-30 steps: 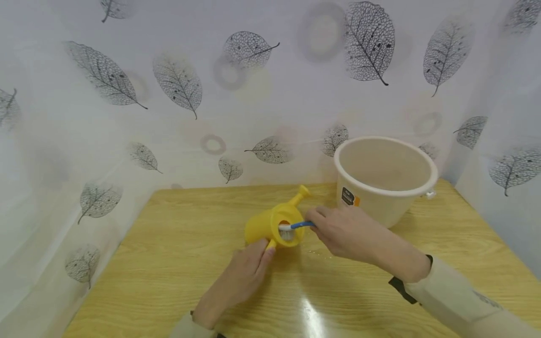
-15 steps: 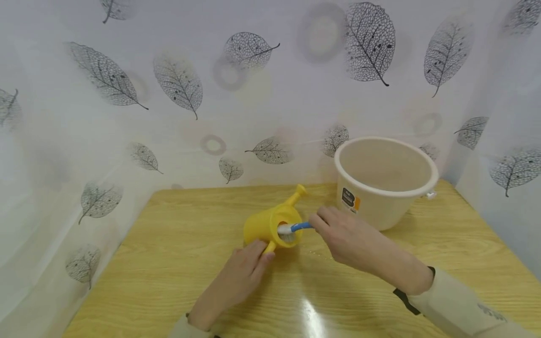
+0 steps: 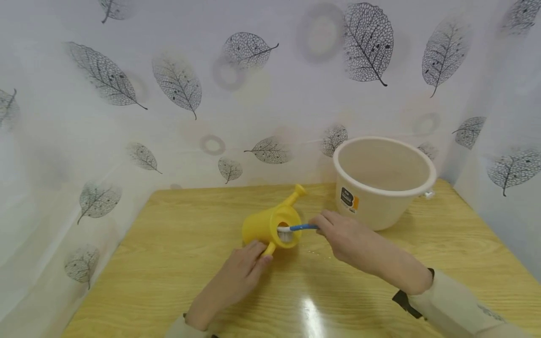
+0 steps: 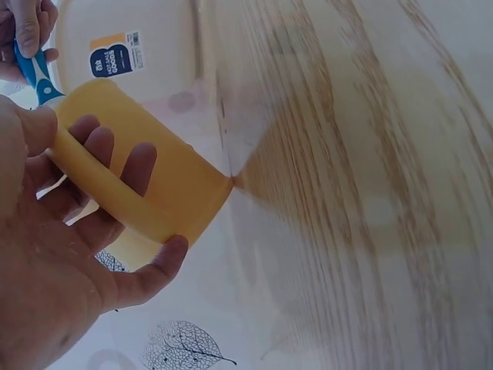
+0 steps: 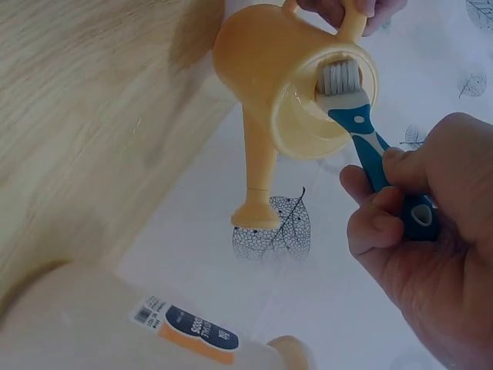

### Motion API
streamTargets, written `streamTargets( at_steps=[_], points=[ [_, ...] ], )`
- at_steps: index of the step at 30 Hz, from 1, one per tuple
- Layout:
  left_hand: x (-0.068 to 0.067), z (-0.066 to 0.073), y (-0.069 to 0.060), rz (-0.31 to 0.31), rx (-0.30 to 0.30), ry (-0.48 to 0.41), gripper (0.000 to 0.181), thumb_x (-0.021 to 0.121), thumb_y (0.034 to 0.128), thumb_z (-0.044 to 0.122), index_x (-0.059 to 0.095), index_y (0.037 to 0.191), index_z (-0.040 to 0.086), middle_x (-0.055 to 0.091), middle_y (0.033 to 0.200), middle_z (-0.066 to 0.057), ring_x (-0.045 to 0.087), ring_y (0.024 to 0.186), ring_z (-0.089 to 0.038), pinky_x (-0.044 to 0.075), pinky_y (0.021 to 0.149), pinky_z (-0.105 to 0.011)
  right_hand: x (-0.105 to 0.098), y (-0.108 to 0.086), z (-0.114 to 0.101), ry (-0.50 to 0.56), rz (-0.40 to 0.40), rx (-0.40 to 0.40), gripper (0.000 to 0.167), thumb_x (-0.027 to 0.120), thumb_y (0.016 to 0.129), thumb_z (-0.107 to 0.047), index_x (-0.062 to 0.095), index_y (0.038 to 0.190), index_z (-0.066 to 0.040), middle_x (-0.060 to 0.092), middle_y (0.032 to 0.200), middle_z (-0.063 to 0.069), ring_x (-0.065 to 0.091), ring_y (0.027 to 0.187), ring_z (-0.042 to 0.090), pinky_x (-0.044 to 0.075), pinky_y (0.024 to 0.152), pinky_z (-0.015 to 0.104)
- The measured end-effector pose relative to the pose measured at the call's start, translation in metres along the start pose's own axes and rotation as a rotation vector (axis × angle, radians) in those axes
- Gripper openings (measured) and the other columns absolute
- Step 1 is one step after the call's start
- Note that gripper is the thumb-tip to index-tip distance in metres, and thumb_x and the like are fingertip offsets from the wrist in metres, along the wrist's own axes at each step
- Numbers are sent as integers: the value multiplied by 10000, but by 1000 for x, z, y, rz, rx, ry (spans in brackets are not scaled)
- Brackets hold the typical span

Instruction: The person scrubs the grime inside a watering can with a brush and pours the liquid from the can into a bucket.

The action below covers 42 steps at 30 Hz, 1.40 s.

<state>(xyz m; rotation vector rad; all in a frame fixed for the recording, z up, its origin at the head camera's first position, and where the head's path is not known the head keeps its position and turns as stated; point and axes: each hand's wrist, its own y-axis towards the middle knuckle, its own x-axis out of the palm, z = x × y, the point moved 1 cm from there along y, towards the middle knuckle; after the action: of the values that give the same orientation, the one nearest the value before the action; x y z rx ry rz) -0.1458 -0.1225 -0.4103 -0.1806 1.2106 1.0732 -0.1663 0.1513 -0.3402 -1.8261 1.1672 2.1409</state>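
A yellow watering can (image 3: 259, 226) lies tipped over the table, its open top facing right and its spout pointing up and away. My left hand (image 3: 236, 277) grips its handle (image 4: 115, 189), the fingers curled through the loop in the left wrist view. In my right hand (image 3: 352, 241) is a blue and white brush (image 5: 366, 146), held by its handle between thumb and fingers. The brush's pale bristles (image 5: 339, 77) stand at the can's opening, against its inner rim. How far they reach inside is hard to tell.
A large cream bucket (image 3: 382, 206) with a label stands at the table's back right, just beyond my right hand. Small water drops (image 3: 319, 254) lie on the wooden table (image 3: 169, 234). A leaf-patterned sheet (image 3: 274, 103) hangs behind.
The brush head has shifted slightly within the can's opening. The watering can and my left hand have drifted a little left; the bucket stays in place.
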Motion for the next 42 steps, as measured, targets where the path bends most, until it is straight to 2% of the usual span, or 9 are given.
streamTargets(
  at_steps=[7,12,16,19,24,28,37,42],
  points=[
    [1,-1,-2,0,9,-1,130,523,1076,192,575,961,161,525,865,97,430,762,-16,431,691,-190,8,3,-2,232,-37,167,163,640,969,3,598,1111,-65,680,975,15,651,831,105,568,693,236],
    [1,-1,-1,3,20,6,114,542,1067,189,584,967,155,543,872,89,434,747,-15,430,673,-180,11,4,-1,351,-109,197,124,621,986,-8,598,1091,-71,638,875,-34,536,711,19,494,607,201],
    [1,0,1,1,22,27,120,550,1064,201,589,959,157,553,866,87,430,730,-13,421,658,-173,3,7,2,364,-176,241,171,635,918,-4,651,1055,-104,628,738,-76,423,531,-44,411,473,166],
    [1,1,2,0,12,28,133,543,1068,210,590,956,157,552,864,89,431,727,-11,420,655,-174,-5,8,3,360,-209,258,260,634,833,23,692,1047,-113,676,739,-57,400,490,-55,396,449,170],
    [1,1,2,-8,3,17,148,531,1074,218,583,949,157,543,863,90,425,724,-8,413,653,-170,-11,8,2,354,-207,206,265,629,869,72,704,1087,-57,723,826,-13,477,583,-37,451,528,179],
    [2,0,2,-13,4,15,155,529,1075,219,576,938,163,534,854,92,414,718,-6,405,645,-163,-8,5,1,354,-202,188,292,633,874,94,696,1124,-43,732,866,-2,522,651,-22,470,567,181],
    [2,1,1,-25,-9,-6,167,507,1085,230,569,942,171,523,854,99,412,723,-3,410,640,-160,4,5,-1,374,-183,194,326,626,873,104,713,1146,-51,731,870,-3,584,708,20,509,611,193],
    [2,1,2,-26,-6,-25,156,524,1077,225,577,948,156,486,832,125,404,704,9,405,626,-152,5,4,-3,386,-155,203,325,608,906,109,710,1177,-38,779,994,66,726,823,140,589,704,233]
  ],
)
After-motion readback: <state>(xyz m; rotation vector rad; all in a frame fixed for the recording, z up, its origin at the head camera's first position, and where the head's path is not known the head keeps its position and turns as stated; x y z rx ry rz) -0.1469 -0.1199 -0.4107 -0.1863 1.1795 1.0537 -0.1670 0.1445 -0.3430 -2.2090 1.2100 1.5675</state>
